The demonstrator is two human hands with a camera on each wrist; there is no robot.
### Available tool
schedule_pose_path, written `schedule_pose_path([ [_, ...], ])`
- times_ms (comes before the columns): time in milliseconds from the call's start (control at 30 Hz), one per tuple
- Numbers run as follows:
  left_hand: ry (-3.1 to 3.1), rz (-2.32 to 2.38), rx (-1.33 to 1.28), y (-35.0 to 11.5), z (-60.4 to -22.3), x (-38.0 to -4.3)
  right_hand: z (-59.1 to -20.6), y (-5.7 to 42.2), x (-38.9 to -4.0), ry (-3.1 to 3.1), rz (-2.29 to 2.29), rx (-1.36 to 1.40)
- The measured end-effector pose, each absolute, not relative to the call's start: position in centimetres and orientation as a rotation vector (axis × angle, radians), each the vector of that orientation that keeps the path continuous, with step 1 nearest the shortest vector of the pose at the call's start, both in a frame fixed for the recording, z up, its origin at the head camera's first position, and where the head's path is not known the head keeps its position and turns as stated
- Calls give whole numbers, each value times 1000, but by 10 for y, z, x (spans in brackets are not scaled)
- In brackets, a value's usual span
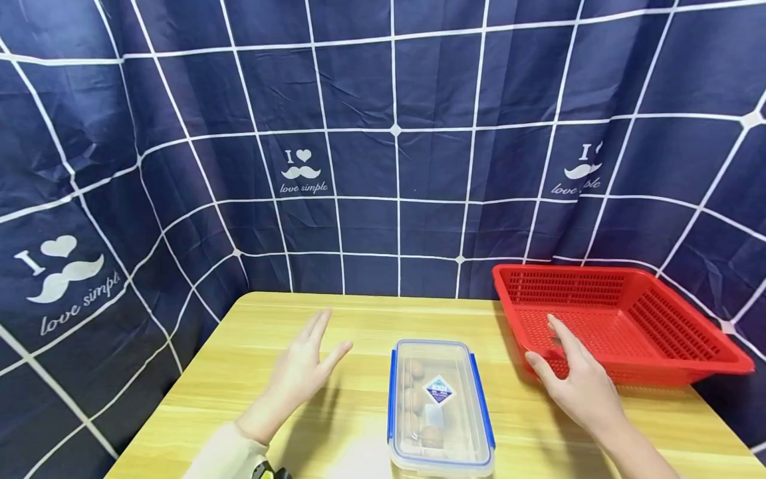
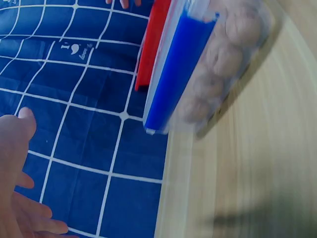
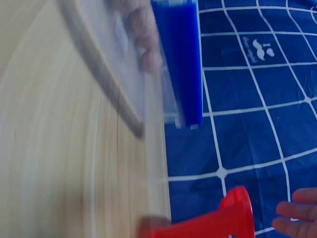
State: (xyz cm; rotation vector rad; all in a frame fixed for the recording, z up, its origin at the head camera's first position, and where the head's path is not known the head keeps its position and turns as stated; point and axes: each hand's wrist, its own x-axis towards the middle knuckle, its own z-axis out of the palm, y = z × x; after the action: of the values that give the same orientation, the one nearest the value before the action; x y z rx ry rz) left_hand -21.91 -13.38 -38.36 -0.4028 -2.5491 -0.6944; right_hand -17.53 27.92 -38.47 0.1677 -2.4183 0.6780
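Note:
A clear lidded food container with blue side clips stands on the table, and several round brown things, like walnuts, show through it. Seen from the side in the left wrist view, the round brown things line the container's wall. To its left my left hand hovers over the table with fingers extended, touching nothing. My right hand is held in the air right of the container, in front of the red basket, fingers straight and thumb apart. Nothing is in either hand.
A red plastic basket with slotted walls sits at the table's right rear. The wooden table ends at a dark blue curtain with white grid lines, which hangs behind and on both sides.

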Motion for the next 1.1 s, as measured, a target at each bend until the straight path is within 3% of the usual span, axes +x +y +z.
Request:
schedule_pose_path([
  [267,-2510,-1045,-386,-116,-392,-215,-392,257,-176,-2253,903,322],
  [1100,-2459,-1822,-376,-81,-435,-208,-435,220,-176,-2482,1367,168],
])
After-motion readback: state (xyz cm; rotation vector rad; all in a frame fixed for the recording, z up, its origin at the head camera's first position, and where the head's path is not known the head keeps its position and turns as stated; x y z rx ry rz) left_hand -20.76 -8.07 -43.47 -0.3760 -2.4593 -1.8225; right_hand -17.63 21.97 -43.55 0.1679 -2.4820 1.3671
